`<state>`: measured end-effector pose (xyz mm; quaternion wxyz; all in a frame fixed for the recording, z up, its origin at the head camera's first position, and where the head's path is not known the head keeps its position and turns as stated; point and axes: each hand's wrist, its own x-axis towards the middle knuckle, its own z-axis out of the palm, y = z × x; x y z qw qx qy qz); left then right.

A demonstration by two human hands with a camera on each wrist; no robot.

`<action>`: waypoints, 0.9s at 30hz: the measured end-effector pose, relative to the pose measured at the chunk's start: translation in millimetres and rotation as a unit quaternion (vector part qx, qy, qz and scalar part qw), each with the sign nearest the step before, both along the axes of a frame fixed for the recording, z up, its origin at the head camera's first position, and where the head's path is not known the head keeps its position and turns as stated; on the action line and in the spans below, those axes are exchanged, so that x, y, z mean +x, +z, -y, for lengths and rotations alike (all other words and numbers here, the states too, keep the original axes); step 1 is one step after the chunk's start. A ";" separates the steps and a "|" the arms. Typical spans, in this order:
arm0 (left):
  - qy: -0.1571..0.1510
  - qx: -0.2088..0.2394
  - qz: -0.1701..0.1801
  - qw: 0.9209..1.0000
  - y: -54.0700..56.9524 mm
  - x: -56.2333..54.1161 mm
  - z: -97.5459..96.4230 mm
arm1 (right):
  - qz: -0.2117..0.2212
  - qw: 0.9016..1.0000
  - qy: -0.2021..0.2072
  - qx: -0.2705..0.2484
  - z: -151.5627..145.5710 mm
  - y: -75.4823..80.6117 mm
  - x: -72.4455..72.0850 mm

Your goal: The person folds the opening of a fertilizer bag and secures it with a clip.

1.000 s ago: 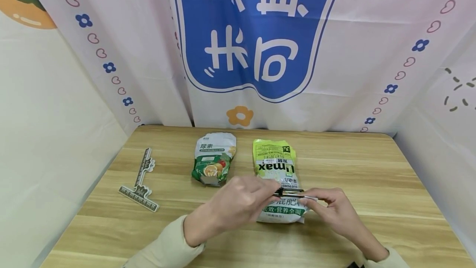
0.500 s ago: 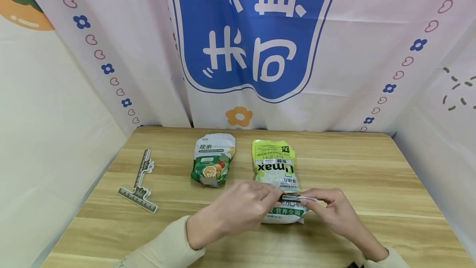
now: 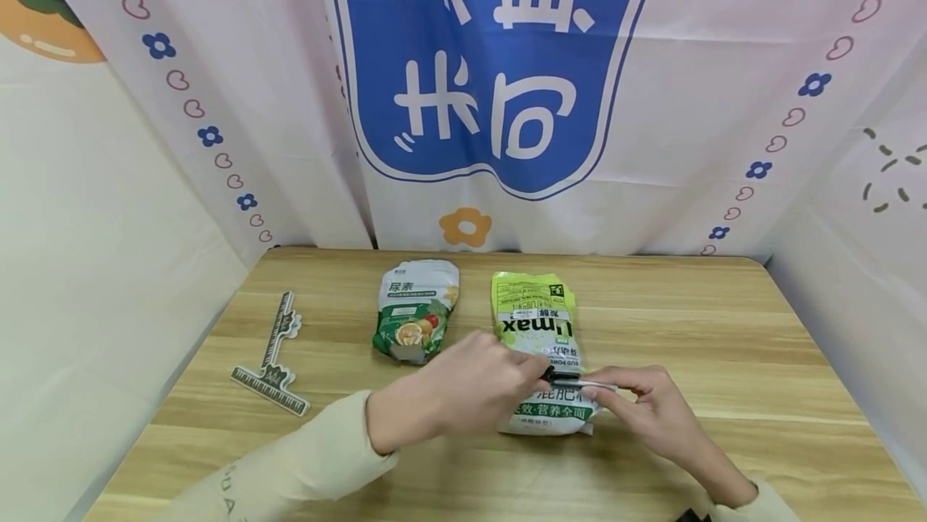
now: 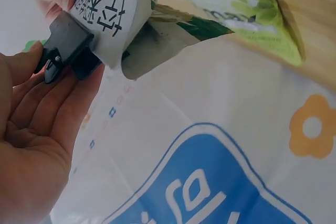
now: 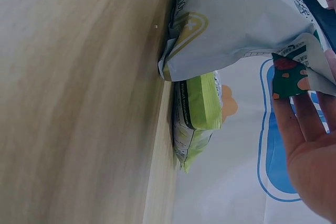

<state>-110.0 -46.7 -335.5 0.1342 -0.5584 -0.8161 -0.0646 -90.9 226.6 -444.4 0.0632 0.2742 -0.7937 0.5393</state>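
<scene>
A white bag with green print [image 3: 550, 411] stands near the table's middle, its top pulled together in a narrow strip. My left hand [image 3: 463, 389] pinches a black clip [image 3: 565, 380] at that strip. In the left wrist view the thumb presses one lever of the clip [image 4: 68, 43], and its jaws are close to the edge of the bag [image 4: 113, 19]. At the other end of the strip, my right hand [image 3: 655, 413] pinches the bag between thumb and fingers. Whether the clip's jaws bite the bag is hidden.
Behind the white bag lies a lime-green bag [image 3: 539, 325]. A white and green pouch with fruit pictures [image 3: 416, 313] lies left of it. Two clips with a piano-key pattern [image 3: 269, 387] rest on the left of the wooden table [image 3: 688, 305]. A printed curtain [image 3: 688, 144] hangs behind.
My left hand has shifted slightly at the clip, and the left forearm has swung outward to the left. The right hand stays in place on the bag.
</scene>
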 end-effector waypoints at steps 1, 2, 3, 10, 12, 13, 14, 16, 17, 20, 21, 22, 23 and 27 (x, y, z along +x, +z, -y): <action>0.003 -0.005 0.023 1.000 1.3 -1.2 -0.1 | -0.006 1.000 0.001 0.001 -0.4 -0.7 -0.2; 0.007 -0.009 0.047 0.999 2.5 -2.5 -0.3 | -0.007 1.000 0.002 0.001 -0.6 -1.1 -0.2; 0.010 -0.010 0.072 0.997 3.2 -3.9 -0.7 | -0.010 1.000 0.003 0.001 -0.8 -1.5 -0.4; 0.014 -0.011 0.146 0.989 9.4 -11.3 -3.8 | -0.039 0.999 0.003 -0.004 -0.1 -0.4 0.3; 0.016 -0.017 0.140 0.990 9.9 -11.6 -4.4 | -0.043 0.999 0.001 -0.004 0.3 0.3 0.6; 0.017 -0.021 0.129 0.991 9.7 -11.5 -4.8 | -0.043 0.999 0.001 -0.003 0.5 0.7 0.7; 0.019 -0.026 0.120 0.992 9.2 -11.2 -5.0 | -0.043 0.999 -0.001 -0.002 0.7 0.9 0.6; 0.021 -0.033 0.100 0.994 7.8 -10.3 -5.5 | -0.043 0.999 -0.002 0.002 0.9 0.9 0.2; 0.022 -0.037 0.093 0.995 6.9 -9.9 -5.6 | -0.043 0.999 -0.002 0.004 0.8 0.8 0.1; 0.023 -0.039 0.089 0.995 3.7 -8.6 -5.5 | -0.045 0.999 -0.005 0.011 0.8 0.7 0.0; 0.024 -0.041 0.090 0.995 2.6 -8.3 -5.4 | -0.047 0.999 -0.005 0.012 0.9 0.8 0.2; 0.025 -0.043 0.091 0.995 1.5 -8.0 -5.2 | -0.050 0.999 -0.005 0.012 1.0 0.8 0.5; 0.026 -0.045 0.095 0.994 0.5 -7.8 -5.1 | -0.053 0.998 -0.006 0.013 1.3 1.1 0.8; 0.033 -0.047 0.107 0.993 -3.3 -7.2 -4.4 | -0.058 0.998 -0.015 0.018 2.8 2.0 2.5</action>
